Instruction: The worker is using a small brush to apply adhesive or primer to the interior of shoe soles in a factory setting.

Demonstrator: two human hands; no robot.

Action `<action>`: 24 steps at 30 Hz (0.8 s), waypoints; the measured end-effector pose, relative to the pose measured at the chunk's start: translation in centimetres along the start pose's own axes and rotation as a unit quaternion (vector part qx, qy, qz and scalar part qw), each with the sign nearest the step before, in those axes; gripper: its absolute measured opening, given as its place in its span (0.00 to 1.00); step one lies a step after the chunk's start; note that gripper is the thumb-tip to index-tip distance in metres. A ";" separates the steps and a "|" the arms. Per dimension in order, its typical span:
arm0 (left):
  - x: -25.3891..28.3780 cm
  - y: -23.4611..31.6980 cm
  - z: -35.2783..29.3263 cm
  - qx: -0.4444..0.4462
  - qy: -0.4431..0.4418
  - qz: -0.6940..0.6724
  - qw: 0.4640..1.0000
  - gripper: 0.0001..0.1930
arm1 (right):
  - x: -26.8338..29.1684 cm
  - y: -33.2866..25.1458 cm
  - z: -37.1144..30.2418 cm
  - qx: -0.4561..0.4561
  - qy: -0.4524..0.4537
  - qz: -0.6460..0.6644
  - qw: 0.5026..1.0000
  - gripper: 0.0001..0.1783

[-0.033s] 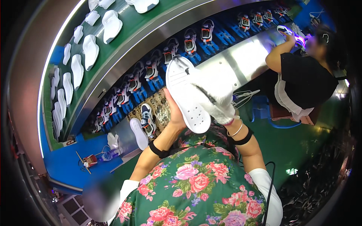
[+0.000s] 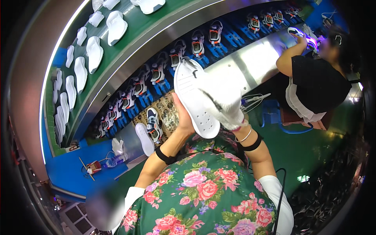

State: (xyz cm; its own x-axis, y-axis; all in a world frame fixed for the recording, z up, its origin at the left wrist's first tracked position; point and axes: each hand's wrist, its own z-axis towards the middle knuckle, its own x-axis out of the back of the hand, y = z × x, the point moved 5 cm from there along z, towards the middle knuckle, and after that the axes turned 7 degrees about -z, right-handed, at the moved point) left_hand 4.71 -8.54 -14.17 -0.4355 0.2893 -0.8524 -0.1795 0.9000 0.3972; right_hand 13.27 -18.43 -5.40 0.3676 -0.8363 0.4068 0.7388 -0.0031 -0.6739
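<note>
I hold the white sole (image 2: 188, 91) near mid-view, slotted end toward 11 o'clock, with the bare left hand (image 2: 184, 117) gripping its 9 o'clock edge. The gloved right hand (image 2: 226, 96) lies against its 3 o'clock side; I can't tell how its fingers close. Around 8 o'clock, a second sole (image 2: 145, 139) lies beside a shoe (image 2: 154, 126).

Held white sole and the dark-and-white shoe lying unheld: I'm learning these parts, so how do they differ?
The white sole is mostly one colour; the shoe mixes dark, white and orange. The sole is in the left hand; the shoe rests unheld. Both show white.
</note>
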 end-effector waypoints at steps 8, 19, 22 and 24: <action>1.1 -0.2 1.1 0.058 -0.193 -0.139 0.970 0.46 | 0.7 -1.9 0.8 0.022 0.001 0.053 0.998 0.17; 1.1 1.2 1.2 0.117 -0.247 -0.133 0.953 0.49 | 1.3 0.4 0.8 -0.054 -0.004 0.119 0.991 0.15; 0.1 1.6 1.7 0.014 0.000 0.011 1.000 0.50 | 1.2 -1.1 1.1 0.113 -0.007 -0.030 0.993 0.16; 1.3 2.0 1.6 0.079 -0.082 -0.097 0.989 0.50 | -0.2 -2.3 -0.1 0.151 -0.039 -0.023 0.987 0.14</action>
State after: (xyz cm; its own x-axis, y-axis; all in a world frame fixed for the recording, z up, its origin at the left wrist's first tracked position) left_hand 5.24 -5.82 -15.03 -0.2543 0.1428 -0.9565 -0.1002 0.9798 0.1729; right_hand 11.44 -18.25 -3.99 0.3639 -0.7937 0.4874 0.8863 0.1342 -0.4431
